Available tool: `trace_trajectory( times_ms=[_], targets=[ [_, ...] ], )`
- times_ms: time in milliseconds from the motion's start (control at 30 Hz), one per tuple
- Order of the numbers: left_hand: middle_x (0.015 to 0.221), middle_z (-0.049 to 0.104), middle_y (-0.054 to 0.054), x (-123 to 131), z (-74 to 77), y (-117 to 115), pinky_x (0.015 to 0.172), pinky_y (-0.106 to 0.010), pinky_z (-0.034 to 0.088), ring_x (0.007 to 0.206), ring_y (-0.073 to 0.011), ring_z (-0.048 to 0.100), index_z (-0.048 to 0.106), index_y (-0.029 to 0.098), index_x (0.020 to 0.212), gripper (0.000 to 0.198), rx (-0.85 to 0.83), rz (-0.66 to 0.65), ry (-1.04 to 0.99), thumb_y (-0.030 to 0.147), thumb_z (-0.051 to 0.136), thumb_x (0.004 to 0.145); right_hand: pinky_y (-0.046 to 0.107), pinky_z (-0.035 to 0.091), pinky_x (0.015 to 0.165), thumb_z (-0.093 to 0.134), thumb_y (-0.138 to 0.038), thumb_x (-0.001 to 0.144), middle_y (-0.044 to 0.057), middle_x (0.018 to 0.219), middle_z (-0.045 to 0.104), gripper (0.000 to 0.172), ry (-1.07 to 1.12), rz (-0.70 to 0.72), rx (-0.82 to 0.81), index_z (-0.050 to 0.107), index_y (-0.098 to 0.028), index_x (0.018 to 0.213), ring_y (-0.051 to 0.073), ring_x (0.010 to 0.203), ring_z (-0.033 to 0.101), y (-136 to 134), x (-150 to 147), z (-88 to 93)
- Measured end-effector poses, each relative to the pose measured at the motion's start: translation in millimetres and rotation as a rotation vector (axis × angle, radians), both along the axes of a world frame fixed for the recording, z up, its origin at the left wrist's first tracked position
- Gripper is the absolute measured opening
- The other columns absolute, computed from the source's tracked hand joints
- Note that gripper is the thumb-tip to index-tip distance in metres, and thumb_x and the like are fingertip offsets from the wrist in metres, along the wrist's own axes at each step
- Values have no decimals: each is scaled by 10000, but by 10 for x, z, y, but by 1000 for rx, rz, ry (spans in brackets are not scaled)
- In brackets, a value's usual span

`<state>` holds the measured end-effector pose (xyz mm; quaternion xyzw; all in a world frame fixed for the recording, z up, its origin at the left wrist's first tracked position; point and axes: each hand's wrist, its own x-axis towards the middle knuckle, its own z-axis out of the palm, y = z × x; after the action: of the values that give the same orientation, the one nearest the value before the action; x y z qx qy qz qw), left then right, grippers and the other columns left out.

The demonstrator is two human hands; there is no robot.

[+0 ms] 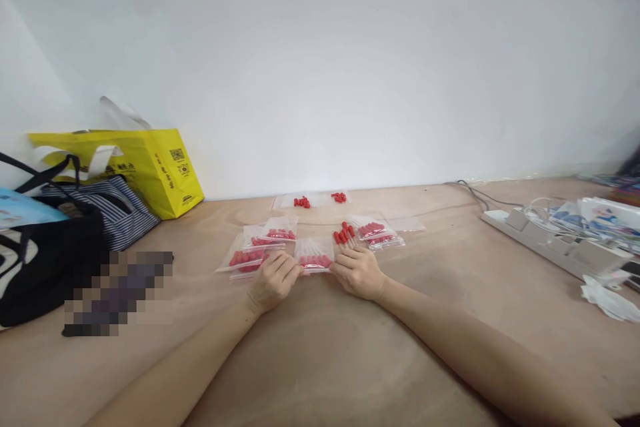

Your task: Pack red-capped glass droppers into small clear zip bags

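Between my hands lies a clear zip bag (314, 252) of red-capped droppers, its red ends toward me. My left hand (276, 277) is closed, pinching the near left corner of this bag. At the near right corner, the fingers of my right hand (359, 272) are closed on the same bag. Several loose droppers (344, 234) with red bulbs stick out just beyond my right hand, their lower parts partly hidden by it. Filled zip bags (247, 255) overlap on the left, and more filled bags (375, 229) lie to the right.
Behind, two clusters of red bulbs (302, 202) lie on clear plastic. A flat clear bag (403, 220) sits at back right. A power strip (555, 243) with cables and a crumpled tissue (611, 300) are on the right. A yellow bag (150, 167) and a black bag (55, 267) stand left.
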<state>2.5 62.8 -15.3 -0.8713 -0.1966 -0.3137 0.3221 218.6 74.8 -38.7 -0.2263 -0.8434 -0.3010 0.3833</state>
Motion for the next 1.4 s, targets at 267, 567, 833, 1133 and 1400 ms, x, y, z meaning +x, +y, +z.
trace_trajectory(
  times_ms=[267, 567, 833, 1133, 1400],
  targets=[
    [584, 516, 9, -51, -36, -53, 529, -264, 430, 549, -149, 526, 490, 191, 660, 348, -292, 60, -84, 451, 420, 881, 263, 231, 526, 481, -466, 820, 0, 482, 474, 446, 60, -13, -25, 501, -170, 487, 111, 534, 414, -13, 123, -18],
    [936, 537, -90, 205, -243, -106, 637, -353, 517, 812, -230, 591, 526, 152, 953, 247, -552, 373, -385, 316, 582, 777, 258, 336, 602, 446, -322, 820, 60, 722, 625, 271, 526, -620, -363, 637, -182, 689, 176, 730, 524, 349, 901, 37],
    [1148, 543, -120, 280, -188, -109, 813, -461, 452, 1028, -307, 524, 605, 221, 1065, 281, -591, 325, -252, 273, 582, 790, 357, 371, 833, 541, -334, 708, 64, 1118, 592, 360, 441, -813, -782, 625, -227, 1041, 252, 1028, 500, 689, 1478, -152],
    [907, 685, -43, 328, -202, 77, 719, -345, 510, 828, -216, 634, 673, 202, 830, 118, -579, 202, -265, 182, 560, 803, 362, 379, 767, 485, -361, 759, 71, 963, 648, 234, 475, -848, -887, 675, -234, 808, 245, 927, 557, 797, 1508, -208],
    [696, 656, -13, 347, -165, 99, 626, -322, 472, 692, -197, 570, 610, 189, 707, 196, -495, 195, -408, 127, 481, 841, 352, 373, 742, 420, -287, 791, 110, 899, 604, 220, 682, -855, -805, 605, -171, 778, 240, 908, 521, 770, 1512, -214]
  ],
)
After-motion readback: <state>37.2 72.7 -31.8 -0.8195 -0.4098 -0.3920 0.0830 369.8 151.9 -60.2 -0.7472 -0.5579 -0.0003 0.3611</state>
